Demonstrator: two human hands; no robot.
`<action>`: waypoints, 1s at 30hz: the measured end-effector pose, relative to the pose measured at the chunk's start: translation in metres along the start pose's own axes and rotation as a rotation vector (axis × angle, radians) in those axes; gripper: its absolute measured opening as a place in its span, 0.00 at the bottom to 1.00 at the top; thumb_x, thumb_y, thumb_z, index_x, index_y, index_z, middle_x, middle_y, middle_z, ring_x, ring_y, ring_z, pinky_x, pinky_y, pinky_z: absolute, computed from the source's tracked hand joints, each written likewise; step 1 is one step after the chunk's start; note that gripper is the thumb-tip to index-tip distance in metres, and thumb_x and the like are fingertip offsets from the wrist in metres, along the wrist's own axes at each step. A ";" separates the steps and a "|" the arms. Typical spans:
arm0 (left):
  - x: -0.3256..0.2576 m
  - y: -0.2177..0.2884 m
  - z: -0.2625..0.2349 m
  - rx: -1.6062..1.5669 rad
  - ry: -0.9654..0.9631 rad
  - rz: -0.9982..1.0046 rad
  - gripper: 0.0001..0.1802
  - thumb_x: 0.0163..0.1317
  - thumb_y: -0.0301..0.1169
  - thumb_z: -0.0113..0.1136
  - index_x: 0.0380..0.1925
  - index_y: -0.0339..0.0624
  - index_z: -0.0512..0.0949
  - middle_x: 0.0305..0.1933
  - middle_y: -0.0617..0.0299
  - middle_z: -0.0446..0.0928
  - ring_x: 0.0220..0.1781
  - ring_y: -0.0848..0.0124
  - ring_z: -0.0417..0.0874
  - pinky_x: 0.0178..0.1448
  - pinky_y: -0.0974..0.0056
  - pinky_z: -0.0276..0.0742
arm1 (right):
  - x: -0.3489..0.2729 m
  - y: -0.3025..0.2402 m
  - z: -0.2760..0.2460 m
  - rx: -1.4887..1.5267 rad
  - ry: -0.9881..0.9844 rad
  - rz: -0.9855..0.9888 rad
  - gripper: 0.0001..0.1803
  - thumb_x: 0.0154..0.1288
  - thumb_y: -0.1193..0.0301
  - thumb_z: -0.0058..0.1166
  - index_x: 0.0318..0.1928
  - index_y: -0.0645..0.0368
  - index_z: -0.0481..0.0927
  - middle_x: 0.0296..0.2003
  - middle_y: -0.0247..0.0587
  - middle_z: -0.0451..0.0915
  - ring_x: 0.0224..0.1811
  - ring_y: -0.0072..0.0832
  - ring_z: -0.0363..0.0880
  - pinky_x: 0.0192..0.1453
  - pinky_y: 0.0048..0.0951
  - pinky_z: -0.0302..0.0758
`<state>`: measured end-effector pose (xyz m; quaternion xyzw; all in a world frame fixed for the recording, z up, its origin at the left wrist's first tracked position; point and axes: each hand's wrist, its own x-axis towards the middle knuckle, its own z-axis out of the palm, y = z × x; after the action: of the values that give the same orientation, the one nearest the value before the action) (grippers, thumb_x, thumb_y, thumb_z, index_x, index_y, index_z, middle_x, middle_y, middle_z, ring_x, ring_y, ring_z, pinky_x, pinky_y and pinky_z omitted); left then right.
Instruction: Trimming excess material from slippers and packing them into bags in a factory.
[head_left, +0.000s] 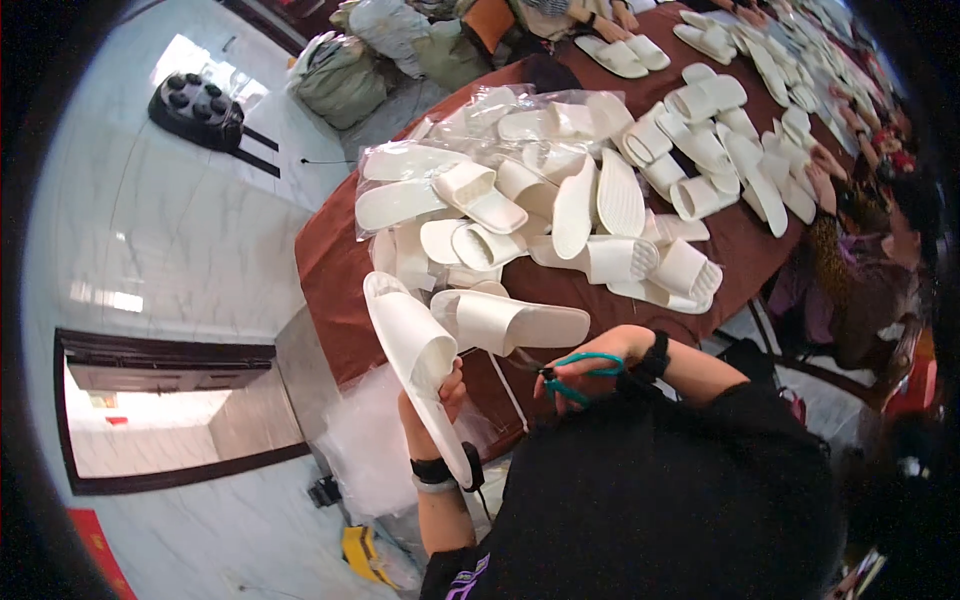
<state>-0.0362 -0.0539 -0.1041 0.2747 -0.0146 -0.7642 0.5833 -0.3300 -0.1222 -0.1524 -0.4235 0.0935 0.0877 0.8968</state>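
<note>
My left hand [454, 392] is closed on a white slipper [408, 335], held nearly upright with its sole edge along my wrist. In my right hand [628, 343] is a pair of scissors [590, 362] with teal handles; the fingers wrap round the loops and the blades point left, partly in view. Another white slipper [553, 325] lies just beyond both hands at the near edge of the table. Past it, loose white slippers [573, 208] are heaped, some inside clear plastic bags [575, 105].
A brown cloth covers the table [335, 262]. More slippers [725, 150] lie to the right, where other people's hands [825, 170] work. Stuffed sacks [340, 80] stand at the far left. Clear plastic sheeting [365, 440] hangs beside my left arm, near a yellow item [365, 553].
</note>
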 end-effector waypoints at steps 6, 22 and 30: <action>0.003 -0.011 -0.001 -0.049 0.060 -0.099 0.24 0.60 0.34 0.45 0.52 0.28 0.65 0.41 0.45 0.71 0.24 0.72 0.61 0.28 0.70 0.58 | 0.043 0.002 -0.003 0.173 0.103 -0.077 0.27 0.70 0.45 0.33 0.49 0.55 0.72 0.28 0.34 0.75 0.31 0.20 0.71 0.31 0.21 0.67; -0.077 -0.003 -0.005 0.239 0.052 0.372 0.44 0.61 0.59 0.43 0.69 0.47 0.43 0.65 0.42 0.60 0.35 0.62 0.70 0.35 0.58 0.71 | 0.102 -0.028 -0.059 -1.213 1.055 -0.432 0.24 0.48 0.62 0.62 0.47 0.51 0.69 0.26 0.46 0.77 0.31 0.45 0.78 0.31 0.43 0.71; -0.071 -0.037 -0.078 0.062 -0.185 0.409 0.39 0.62 0.51 0.49 0.67 0.45 0.52 0.54 0.46 0.69 0.20 0.70 0.64 0.24 0.66 0.64 | 0.155 -0.003 -0.090 -1.563 0.877 0.057 0.13 0.49 0.69 0.56 0.37 0.56 0.73 0.28 0.47 0.79 0.33 0.46 0.80 0.31 0.44 0.74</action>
<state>-0.0223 0.0450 -0.1546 0.2125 -0.1470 -0.6512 0.7135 -0.1882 -0.1822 -0.2441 -0.9062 0.3518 -0.0210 0.2337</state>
